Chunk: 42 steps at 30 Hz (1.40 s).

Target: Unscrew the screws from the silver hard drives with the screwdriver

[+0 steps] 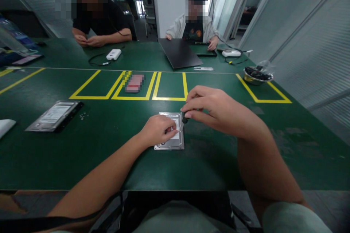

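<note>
A silver hard drive (179, 142) with a white label lies flat on the green table in front of me. Over its left part rests my left hand (157, 130), its fingers curled and closed; what they hold, if anything, is hidden. At the drive's right edge, my right hand (216, 107) grips a small screwdriver (185, 118) with a dark handle, tip pointing down. Whether the tip touches a screw is too small to tell.
Another hard drive (54, 116) lies at the left beside tiny screws (84, 115). Yellow tape (169, 99) marks boxes on the table (123, 174); a pink pack (134, 83) sits in one. A bowl (258, 75) stands far right. Two people sit opposite, one holding a black panel (180, 54).
</note>
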Motion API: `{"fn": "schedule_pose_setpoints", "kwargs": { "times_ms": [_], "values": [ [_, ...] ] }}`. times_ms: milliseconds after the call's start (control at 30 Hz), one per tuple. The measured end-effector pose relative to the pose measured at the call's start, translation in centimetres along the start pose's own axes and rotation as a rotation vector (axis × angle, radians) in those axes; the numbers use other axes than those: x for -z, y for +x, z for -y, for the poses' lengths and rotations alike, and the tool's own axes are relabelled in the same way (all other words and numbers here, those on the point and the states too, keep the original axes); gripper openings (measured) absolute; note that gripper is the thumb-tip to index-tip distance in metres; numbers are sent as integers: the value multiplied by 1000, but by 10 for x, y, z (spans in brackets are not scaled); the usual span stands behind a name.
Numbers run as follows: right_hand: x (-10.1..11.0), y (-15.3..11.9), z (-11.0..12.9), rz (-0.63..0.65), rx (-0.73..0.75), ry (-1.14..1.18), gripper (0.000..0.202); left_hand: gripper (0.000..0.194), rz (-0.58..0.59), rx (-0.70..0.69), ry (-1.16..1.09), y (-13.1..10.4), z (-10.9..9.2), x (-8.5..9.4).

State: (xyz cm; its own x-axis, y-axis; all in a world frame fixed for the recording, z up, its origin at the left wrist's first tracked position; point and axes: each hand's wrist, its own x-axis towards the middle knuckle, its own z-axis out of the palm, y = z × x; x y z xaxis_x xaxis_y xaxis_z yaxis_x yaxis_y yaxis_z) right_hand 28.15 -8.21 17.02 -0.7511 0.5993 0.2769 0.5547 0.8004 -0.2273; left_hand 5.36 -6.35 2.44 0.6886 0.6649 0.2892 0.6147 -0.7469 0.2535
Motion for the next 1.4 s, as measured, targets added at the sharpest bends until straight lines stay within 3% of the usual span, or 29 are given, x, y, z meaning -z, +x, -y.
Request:
{"fn": "schedule_pose_setpoints", "kwargs": {
  "times_ms": [300,1400],
  "values": [
    [-6,3,-2,-70,-94,-58,18,20,-10,-21,-37,1,0,0],
    [-4,3,-2,-51,-45,27,16,18,-3,-28,-46,2,-2,1]
  ]
}}
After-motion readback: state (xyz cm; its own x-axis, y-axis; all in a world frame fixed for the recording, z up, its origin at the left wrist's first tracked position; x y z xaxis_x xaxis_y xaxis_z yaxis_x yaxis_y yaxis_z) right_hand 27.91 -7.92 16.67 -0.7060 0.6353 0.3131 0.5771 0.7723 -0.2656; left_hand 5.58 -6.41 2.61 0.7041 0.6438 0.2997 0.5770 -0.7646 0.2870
